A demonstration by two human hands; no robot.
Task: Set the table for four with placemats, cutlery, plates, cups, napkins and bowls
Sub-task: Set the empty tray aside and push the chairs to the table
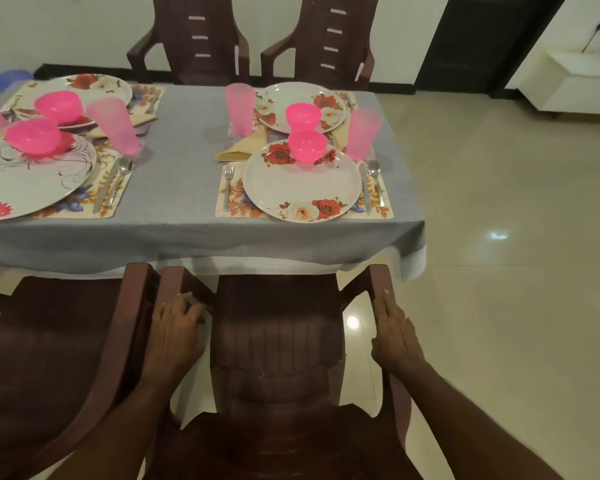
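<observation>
A dark brown plastic chair (278, 341) stands in front of me, facing the table's near edge. My left hand (177, 330) grips its left armrest, fingers curled over the inner side. My right hand (395, 336) holds the right armrest, fingers along the top and thumb on the inner side. On the grey tablecloth (184, 150), the near right setting has a floral placemat (234, 199), a rose plate (300, 188), a pink bowl (307, 144), a pink cup (362, 133), a fork (228, 185), a knife (365, 190), a spoon (376, 180) and a folded napkin (241, 148).
Behind it lies a second setting with a plate (302, 105), bowl (303, 116) and cup (240, 109). Two more settings fill the table's left end (32, 168). Another chair (56, 358) stands at my left, and two chairs (194, 39) face me across the table. Tiled floor (516, 271) lies to the right.
</observation>
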